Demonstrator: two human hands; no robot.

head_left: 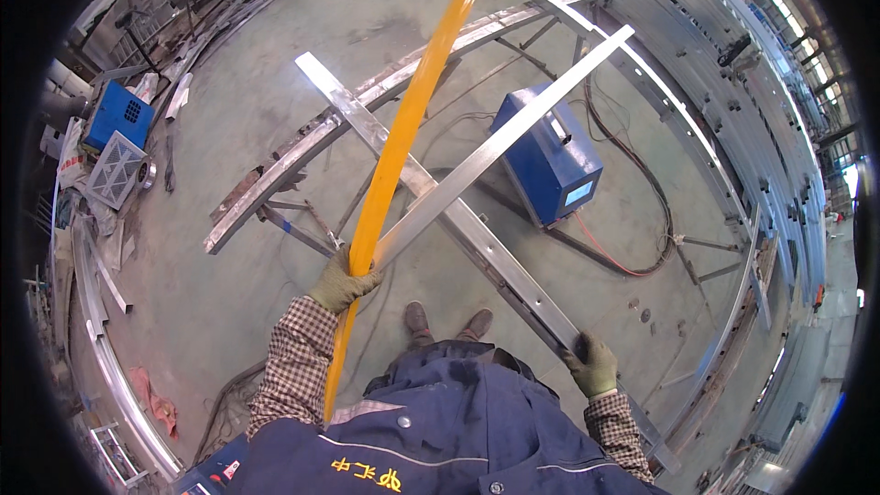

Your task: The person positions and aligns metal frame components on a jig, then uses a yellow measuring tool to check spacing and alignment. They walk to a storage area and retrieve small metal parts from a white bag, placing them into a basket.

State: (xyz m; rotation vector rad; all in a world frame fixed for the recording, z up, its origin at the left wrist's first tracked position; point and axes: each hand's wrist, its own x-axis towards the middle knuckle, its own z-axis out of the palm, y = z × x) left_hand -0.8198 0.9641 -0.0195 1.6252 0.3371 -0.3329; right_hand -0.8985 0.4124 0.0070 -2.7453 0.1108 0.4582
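A long flat yellow bar (407, 115) runs from the top of the head view down past my left side. My left hand (343, 282), in an olive glove, is closed around it. A silver metal bar (513, 133) ends close to that hand and slants away to the right. It lies across a longer silver metal beam (500, 261) that runs from far left to near right. My right hand (593, 365), gloved too, grips the near part of this beam. Some of its fingers are hidden.
Curved metal rails (266, 197) on a frame support the far end of the beam. A blue machine (550, 160) with a small screen stands beyond the crossing, cables beside it. Metal profiles (779, 128) are stacked at the right. Another blue box (119, 117) is at the left.
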